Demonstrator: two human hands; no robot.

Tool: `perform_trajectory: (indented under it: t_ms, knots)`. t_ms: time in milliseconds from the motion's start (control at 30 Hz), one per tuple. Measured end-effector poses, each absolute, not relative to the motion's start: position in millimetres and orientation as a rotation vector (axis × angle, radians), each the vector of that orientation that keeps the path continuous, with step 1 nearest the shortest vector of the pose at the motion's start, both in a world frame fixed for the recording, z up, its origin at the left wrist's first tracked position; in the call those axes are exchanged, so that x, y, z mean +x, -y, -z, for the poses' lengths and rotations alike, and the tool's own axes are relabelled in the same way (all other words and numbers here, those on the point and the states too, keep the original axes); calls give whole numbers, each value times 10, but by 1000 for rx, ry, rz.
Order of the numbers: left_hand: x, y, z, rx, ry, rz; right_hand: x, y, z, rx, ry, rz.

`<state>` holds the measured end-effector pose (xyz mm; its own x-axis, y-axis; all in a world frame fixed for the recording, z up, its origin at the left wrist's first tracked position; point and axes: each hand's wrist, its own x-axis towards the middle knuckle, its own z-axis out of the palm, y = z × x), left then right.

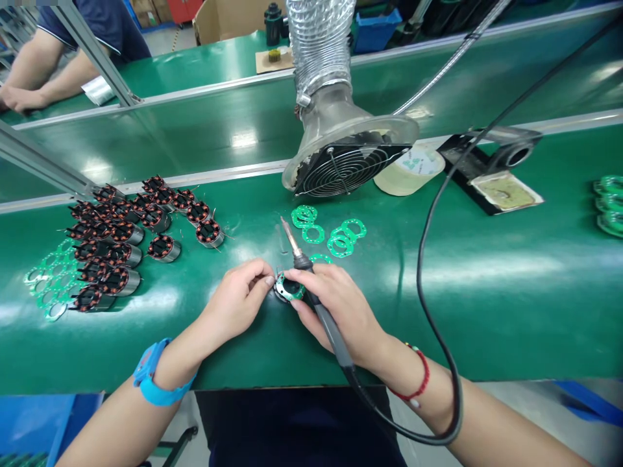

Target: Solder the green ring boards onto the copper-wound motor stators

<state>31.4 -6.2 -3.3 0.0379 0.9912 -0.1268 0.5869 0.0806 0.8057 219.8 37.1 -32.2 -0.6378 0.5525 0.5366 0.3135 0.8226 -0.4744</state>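
**Soldering iron in one hand, tiny green-ringed motor part in the middle of it all**

So I'm standing here looking at the table (525,311), and the motor part with the green ring on top (283,291) sits near the front edge, right between the two hands. The right hand (341,311) is wrapped around a soldering iron (331,331), tip pointing away from the person and up past the part, and its thumb and fingers are also up against the part's right side. The left hand (243,295) has its fingertips bunched at the part's left edge; can't tell if they're gripping it or some thin wire.

Just beyond, a few loose green rings (348,233) lie flat. Over to the left there's a whole crowd of copper-wound cores (117,282), with more green rings (48,283) spread beside them. A fan hood (341,162) hangs over the table, with a roll of tape (403,178) just beside it and the iron's stand (491,168) further right. Across the divider, another person (109,29) leans their arms on a green surface.
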Motion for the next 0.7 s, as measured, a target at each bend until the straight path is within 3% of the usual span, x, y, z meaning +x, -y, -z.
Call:
perform_trajectory:
  t_ms: [700]
  knots:
    - [437, 133, 78, 1936, -1908, -597, 2390, -366, 237, -476, 1911, -709]
